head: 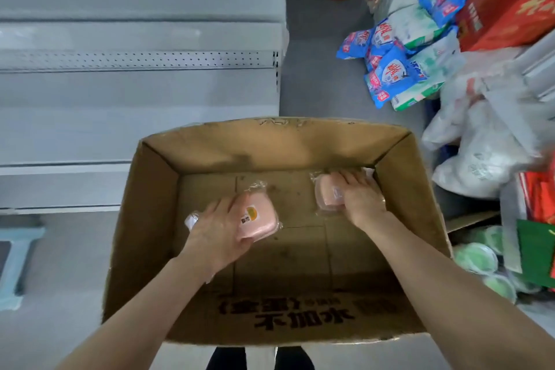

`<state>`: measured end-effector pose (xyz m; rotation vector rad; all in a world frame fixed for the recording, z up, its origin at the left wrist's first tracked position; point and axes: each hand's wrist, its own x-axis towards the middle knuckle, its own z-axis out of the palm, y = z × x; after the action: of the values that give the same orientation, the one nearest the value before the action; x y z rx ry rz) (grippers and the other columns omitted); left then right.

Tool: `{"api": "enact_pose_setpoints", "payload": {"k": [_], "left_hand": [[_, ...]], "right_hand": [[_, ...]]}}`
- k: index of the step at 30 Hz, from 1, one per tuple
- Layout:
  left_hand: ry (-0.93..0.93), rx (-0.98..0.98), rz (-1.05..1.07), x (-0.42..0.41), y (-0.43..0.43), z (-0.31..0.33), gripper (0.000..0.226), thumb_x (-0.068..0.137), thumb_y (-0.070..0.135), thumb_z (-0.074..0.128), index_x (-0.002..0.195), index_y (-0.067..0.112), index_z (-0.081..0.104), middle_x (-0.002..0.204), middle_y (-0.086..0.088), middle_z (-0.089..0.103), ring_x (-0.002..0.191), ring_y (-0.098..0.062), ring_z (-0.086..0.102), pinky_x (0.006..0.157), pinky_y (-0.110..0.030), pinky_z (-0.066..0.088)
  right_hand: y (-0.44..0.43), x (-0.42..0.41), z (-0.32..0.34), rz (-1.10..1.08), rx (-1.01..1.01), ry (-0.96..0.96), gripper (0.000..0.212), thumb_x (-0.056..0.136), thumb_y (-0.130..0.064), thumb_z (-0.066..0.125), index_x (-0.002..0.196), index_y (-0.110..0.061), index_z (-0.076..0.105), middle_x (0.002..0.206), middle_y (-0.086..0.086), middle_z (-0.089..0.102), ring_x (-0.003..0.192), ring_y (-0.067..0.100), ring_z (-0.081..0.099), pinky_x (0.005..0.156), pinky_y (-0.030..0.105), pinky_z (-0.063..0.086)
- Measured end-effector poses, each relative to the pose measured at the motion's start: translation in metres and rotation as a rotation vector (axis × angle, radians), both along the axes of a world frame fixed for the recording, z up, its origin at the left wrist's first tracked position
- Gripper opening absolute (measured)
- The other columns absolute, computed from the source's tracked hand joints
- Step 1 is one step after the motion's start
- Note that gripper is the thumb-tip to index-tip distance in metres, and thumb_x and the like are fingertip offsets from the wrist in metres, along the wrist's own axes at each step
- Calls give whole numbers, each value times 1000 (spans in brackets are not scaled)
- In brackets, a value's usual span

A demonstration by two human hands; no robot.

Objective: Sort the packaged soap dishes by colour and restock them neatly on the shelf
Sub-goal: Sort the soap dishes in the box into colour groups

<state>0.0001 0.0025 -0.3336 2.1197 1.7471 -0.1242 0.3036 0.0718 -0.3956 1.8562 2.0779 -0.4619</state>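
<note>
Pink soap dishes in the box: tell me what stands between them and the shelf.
Only the cardboard box wall: each hand grips a pink soap dish inside, and must lift it over the rim. The grey shelf beyond looks bare.

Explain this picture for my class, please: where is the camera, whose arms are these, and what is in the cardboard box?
There is no machine here. The single picture comes from a camera worn on a person's head, looking down at their own two bare hands. Both reach into an open cardboard box on the floor. The left hand grips a pink soap dish wrapped in clear plastic with a yellow sticker. The right hand rests on a second pink soap dish near the box's far corner. White shelves stand behind the box. Packaged goods lie piled to the right.
</note>
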Motion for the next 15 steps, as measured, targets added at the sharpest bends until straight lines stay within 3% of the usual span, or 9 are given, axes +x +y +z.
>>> {"api": "enact_pose_setpoints", "payload": {"k": [5, 8, 11, 15], "left_hand": [[0, -30, -29, 18, 9, 1, 87, 78, 43, 68, 150, 23, 24, 143, 1, 39, 127, -23, 40, 105, -35, 37], [-32, 2, -99, 42, 21, 7, 86, 79, 47, 67, 150, 23, 24, 144, 1, 39, 127, -22, 40, 105, -36, 39], [-63, 49, -226, 84, 34, 9, 85, 80, 46, 67, 149, 22, 23, 143, 1, 40, 127, -21, 40, 105, -36, 39], [-84, 121, -359, 152, 56, -1, 87, 79, 42, 71, 148, 19, 24, 143, -1, 40, 129, -23, 39, 107, -36, 38]], "right_hand": [[-10, 6, 22, 23, 34, 106, 91, 80, -25, 74, 151, -30, 16, 156, -3, 25, 145, 24, 23, 118, 46, 26], [-7, 24, 66, 81, 266, 131, 77, 83, -33, 72, 149, -18, 33, 150, 7, 39, 136, 28, 39, 106, 45, 44], [7, 55, 97, 61, 610, 156, 54, 84, -16, 68, 135, -3, 53, 135, 19, 54, 125, 36, 51, 101, 49, 48], [33, 87, 104, -2, 652, 106, 44, 95, -14, 55, 137, -1, 50, 136, 21, 53, 127, 38, 50, 107, 48, 43]]}}
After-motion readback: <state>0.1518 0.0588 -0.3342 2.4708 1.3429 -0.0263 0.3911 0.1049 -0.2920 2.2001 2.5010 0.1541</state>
